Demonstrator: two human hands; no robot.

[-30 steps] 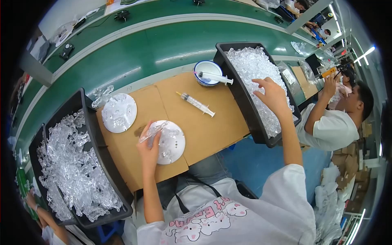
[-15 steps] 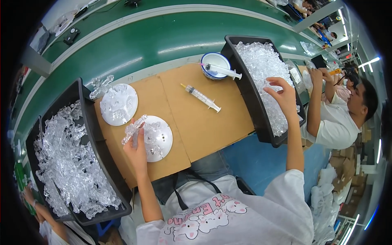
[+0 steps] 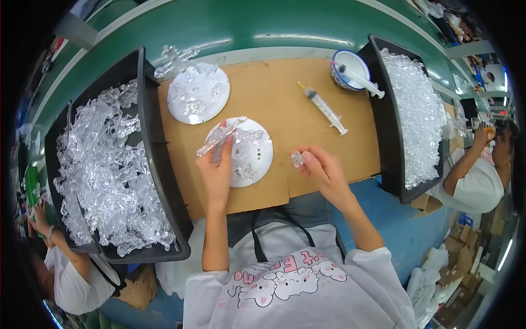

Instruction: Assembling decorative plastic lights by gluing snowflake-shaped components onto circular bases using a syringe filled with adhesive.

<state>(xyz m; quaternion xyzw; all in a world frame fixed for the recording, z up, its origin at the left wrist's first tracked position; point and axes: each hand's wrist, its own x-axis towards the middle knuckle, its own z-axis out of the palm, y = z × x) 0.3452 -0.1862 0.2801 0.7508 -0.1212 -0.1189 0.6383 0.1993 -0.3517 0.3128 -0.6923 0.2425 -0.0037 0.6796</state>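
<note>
My left hand [image 3: 216,176] pinches a clear plastic piece [image 3: 215,141] over a round white disc [image 3: 265,143] with small holes and clear parts on it. To the right of that disc, my right hand [image 3: 327,174] holds a small faceted clear piece [image 3: 297,159] between thumb and fingers, just above the cardboard [image 3: 252,203]. Farther back lies a second white disc [image 3: 182,109] bearing several clear parts. A syringe [image 3: 324,109] with a yellow tip rests on the cardboard. Another syringe [image 3: 361,81] with a pink tip lies across a blue-and-white bowl [image 3: 341,81].
A black bin [image 3: 156,148] of clear branched pieces stands at left. At right is a black bin [image 3: 385,131] of small clear pieces. Loose clear pieces [image 3: 174,59] lie behind the far disc. A person [image 3: 474,170] sits at right, another person [image 3: 74,274] at lower left.
My right hand has come from above the right bin back toward the near disc, and now a small clear piece shows in its fingers. The left hand keeps its clear piece. The view has shifted.
</note>
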